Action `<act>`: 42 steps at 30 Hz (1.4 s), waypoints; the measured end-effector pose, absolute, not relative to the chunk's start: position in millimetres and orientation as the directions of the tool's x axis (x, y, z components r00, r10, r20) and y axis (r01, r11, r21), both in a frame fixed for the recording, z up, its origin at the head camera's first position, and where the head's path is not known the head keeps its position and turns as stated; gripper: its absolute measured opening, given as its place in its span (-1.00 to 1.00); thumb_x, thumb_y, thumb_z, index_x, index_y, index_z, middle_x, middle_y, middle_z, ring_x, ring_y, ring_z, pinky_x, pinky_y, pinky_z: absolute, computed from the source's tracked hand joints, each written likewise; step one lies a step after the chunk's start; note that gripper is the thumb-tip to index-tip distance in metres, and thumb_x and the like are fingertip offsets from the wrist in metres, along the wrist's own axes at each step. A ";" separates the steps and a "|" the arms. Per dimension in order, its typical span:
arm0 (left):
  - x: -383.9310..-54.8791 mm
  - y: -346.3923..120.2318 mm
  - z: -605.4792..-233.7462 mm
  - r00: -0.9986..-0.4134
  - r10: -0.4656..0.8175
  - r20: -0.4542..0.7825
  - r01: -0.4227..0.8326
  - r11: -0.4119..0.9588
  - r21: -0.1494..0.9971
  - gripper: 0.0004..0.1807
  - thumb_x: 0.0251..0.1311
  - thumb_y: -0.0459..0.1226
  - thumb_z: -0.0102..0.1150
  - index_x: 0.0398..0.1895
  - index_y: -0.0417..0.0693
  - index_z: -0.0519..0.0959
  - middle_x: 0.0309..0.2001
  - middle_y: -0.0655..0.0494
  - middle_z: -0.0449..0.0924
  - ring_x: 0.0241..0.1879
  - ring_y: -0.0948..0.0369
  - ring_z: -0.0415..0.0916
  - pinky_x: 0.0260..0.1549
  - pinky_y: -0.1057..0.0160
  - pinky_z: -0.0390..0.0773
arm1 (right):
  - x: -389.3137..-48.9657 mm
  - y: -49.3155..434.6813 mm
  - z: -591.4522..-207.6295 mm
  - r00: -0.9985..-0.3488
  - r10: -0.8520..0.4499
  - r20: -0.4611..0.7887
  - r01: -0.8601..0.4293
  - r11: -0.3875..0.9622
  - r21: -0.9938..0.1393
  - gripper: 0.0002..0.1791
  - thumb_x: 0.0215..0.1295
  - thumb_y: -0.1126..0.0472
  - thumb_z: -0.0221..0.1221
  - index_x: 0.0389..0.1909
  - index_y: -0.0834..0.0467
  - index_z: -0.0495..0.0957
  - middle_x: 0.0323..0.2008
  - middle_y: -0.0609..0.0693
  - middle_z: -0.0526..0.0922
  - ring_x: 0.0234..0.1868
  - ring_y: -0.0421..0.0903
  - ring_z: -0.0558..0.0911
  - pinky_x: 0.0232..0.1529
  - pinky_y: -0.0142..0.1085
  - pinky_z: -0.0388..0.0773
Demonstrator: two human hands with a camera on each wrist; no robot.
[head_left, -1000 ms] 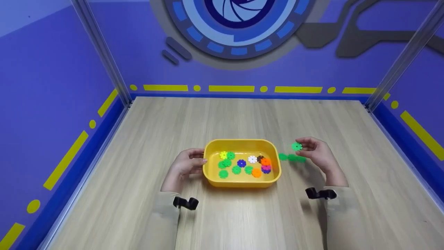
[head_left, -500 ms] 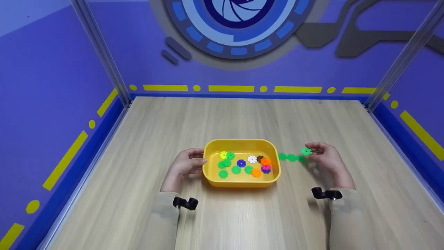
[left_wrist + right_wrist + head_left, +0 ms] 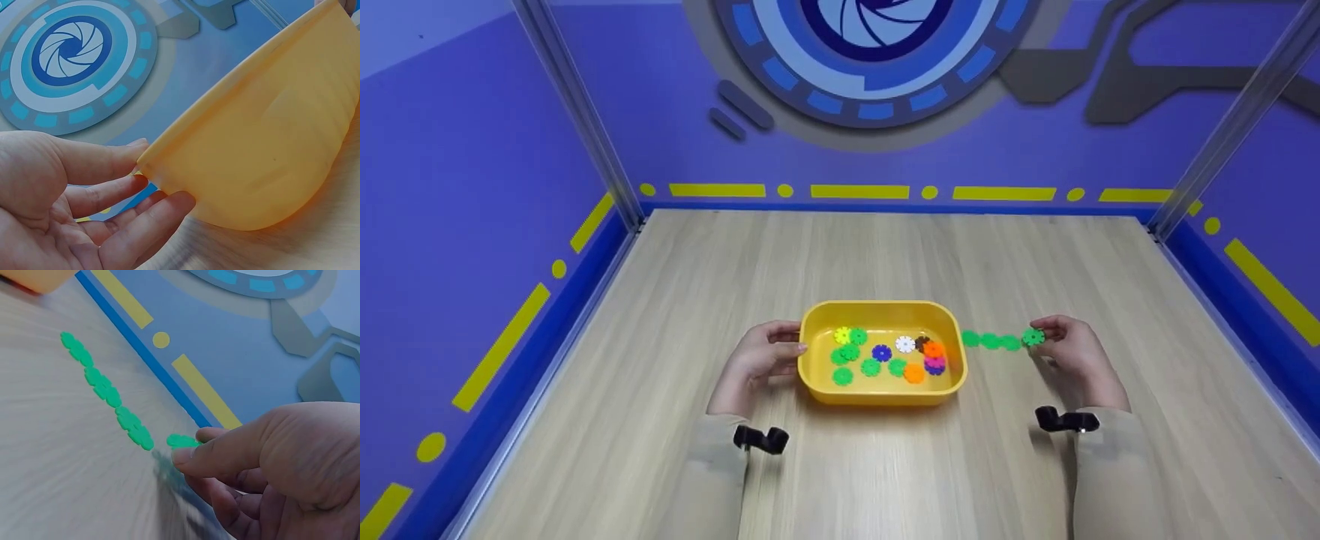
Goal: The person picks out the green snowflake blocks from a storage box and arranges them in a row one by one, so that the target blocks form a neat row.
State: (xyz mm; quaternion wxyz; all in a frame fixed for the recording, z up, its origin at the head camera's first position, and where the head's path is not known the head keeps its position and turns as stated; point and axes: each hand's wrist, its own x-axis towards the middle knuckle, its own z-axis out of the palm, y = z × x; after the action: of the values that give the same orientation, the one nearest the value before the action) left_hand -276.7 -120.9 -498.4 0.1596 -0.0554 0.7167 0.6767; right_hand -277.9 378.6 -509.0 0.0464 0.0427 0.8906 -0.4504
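A yellow plastic tub (image 3: 881,399) stands on the table. At its left end my left hand (image 3: 757,354) grips the rim, thumb at the edge and fingers against the outer wall (image 3: 253,140). To the tub's right, three green snowflake discs (image 3: 991,341) lie in a row on the wood. My right hand (image 3: 1076,351) pinches another green snowflake disc (image 3: 1033,337) between thumb and fingers, just off the right end of that row. In the right wrist view this held disc (image 3: 183,440) is above the tabletop, partly hidden by the thumb.
Several loose discs lie in the tub, including green ones, a yellow disc (image 3: 843,335), a white disc (image 3: 905,344) and an orange disc (image 3: 914,373). Blue panels (image 3: 870,165) with metal corner posts wall in the wooden table (image 3: 877,255) at the back and sides.
My right hand has moved right and down with the green disc, from above the row to its right end. The left hand and the tub have stayed put.
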 end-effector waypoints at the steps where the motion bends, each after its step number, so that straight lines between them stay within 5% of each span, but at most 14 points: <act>1: -276.6 -120.9 -498.3 -0.943 0.138 -0.303 -0.294 0.079 0.952 -0.48 0.27 -0.48 0.29 0.32 -0.26 0.51 0.16 -0.26 0.59 -0.23 0.16 0.70 -0.21 0.12 0.81 | -278.2 378.3 -509.6 -0.992 0.035 -0.119 0.116 0.597 -0.794 -0.48 0.26 0.45 0.22 0.27 0.40 0.46 -0.04 0.18 0.57 -0.29 -0.21 0.51 -0.40 -0.40 0.58; 18: -275.9 -120.6 -498.0 -0.941 0.129 -0.313 -0.303 0.093 0.949 -0.45 0.27 -0.46 0.31 0.34 -0.22 0.50 0.17 -0.22 0.59 -0.18 0.13 0.70 -0.21 0.13 0.81 | -277.6 376.4 -508.5 -0.989 0.034 -0.143 0.132 0.636 -0.760 -0.44 0.22 0.39 0.30 0.25 0.41 0.47 0.03 0.29 0.55 -0.17 -0.10 0.50 -0.37 -0.40 0.53; 26: -274.7 -120.3 -496.3 -0.942 0.118 -0.314 -0.304 0.098 0.948 -0.45 0.26 -0.46 0.33 0.33 -0.20 0.51 0.16 -0.20 0.60 -0.17 0.13 0.70 -0.20 0.12 0.81 | -272.7 380.8 -500.2 -0.990 0.035 -0.140 0.125 0.688 -0.715 -0.42 0.25 0.36 0.23 0.31 0.39 0.45 0.13 0.40 0.57 0.08 0.16 0.57 -0.19 -0.43 0.51; 37: -275.8 -121.2 -496.8 -0.946 0.145 -0.292 -0.278 0.106 0.955 -0.46 0.29 -0.47 0.29 0.35 -0.28 0.47 0.21 -0.28 0.57 -0.14 0.09 0.71 -0.16 0.08 0.81 | -270.3 384.7 -498.1 -0.992 0.018 -0.121 0.099 0.698 -0.709 -0.45 0.32 0.37 0.23 0.31 0.44 0.42 0.14 0.42 0.64 0.17 0.31 0.62 -0.11 -0.41 0.55; 42: -275.7 -120.5 -497.1 -0.945 0.136 -0.297 -0.285 0.100 0.953 -0.46 0.28 -0.47 0.30 0.34 -0.26 0.49 0.19 -0.26 0.58 -0.16 0.11 0.70 -0.17 0.08 0.81 | -270.5 385.1 -496.6 -0.995 0.017 -0.098 0.083 0.693 -0.716 -0.46 0.32 0.37 0.23 0.29 0.45 0.42 0.11 0.41 0.66 0.00 0.05 0.70 -0.20 -0.52 0.52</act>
State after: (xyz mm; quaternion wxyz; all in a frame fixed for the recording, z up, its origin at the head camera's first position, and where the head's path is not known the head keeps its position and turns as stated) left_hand -275.7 -120.5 -497.1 0.1575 -0.0516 0.7246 0.6689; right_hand -270.5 385.1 -496.6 0.0418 0.0272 0.9192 -0.3906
